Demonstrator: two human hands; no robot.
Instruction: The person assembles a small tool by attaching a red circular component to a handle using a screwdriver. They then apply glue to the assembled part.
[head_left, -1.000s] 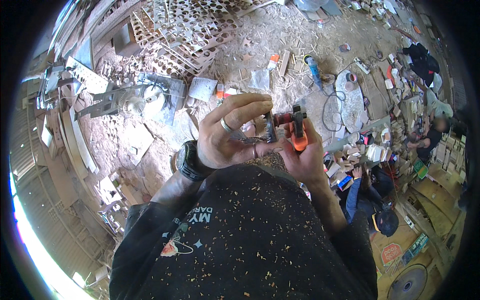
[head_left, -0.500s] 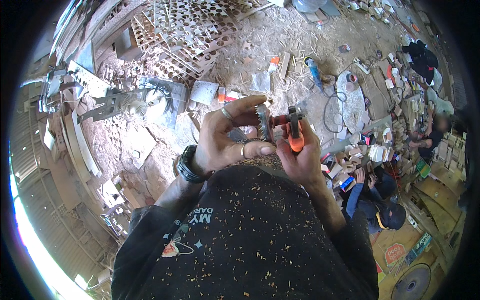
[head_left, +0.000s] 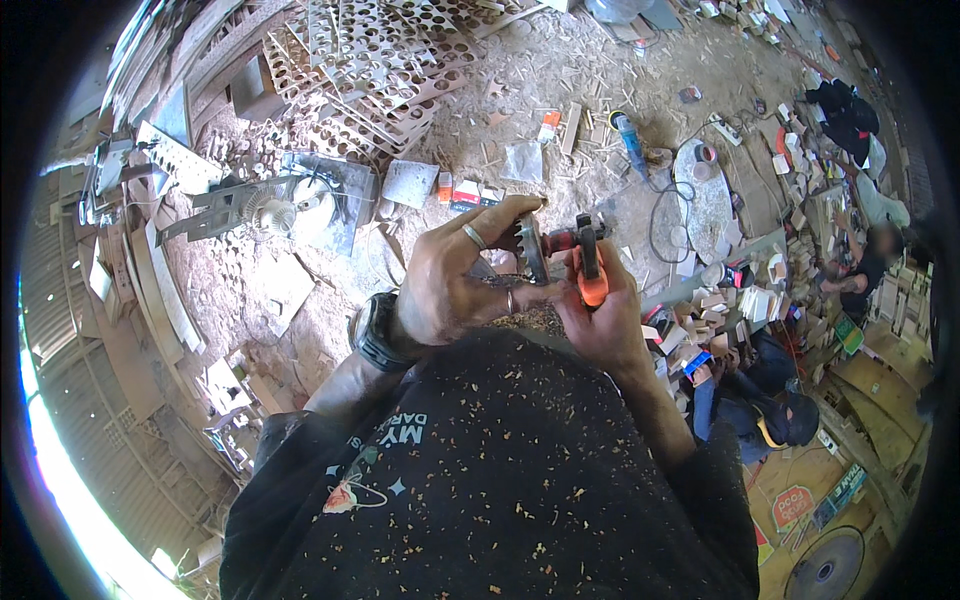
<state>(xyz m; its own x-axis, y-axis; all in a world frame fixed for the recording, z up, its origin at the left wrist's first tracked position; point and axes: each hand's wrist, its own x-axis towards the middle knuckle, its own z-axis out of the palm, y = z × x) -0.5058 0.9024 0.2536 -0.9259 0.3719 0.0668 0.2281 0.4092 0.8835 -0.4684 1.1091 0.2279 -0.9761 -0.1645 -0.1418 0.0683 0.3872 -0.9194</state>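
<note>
Dirt floor (head_left: 590,80) of a workshop spreads out beyond the grip, littered with wood chips, offcuts and sawdust. Perforated wooden panels (head_left: 380,70) lie stacked far ahead and left of the hands. Corrugated metal wall (head_left: 70,350) curves along the far left. Black shirt (head_left: 500,480) speckled with sawdust fills the space below the hands. Second person (head_left: 760,390) in dark clothes crouches just right of and below the grip, among small wood blocks (head_left: 760,300). Round board (head_left: 705,195) with a coiled cable sits ahead and right. Blue power tool (head_left: 632,145) lies on the floor beyond it. Left hand (head_left: 455,285), wristwatch on wrist, rings on fingers, pinches a toothed circular saw blade (head_left: 531,247) by its edge, fingers curled over the top. Right hand (head_left: 600,320) is wrapped tight around an orange-handled tool (head_left: 588,262), touching the blade's right side. Blade stands upright between both hands, at chest height.
</note>
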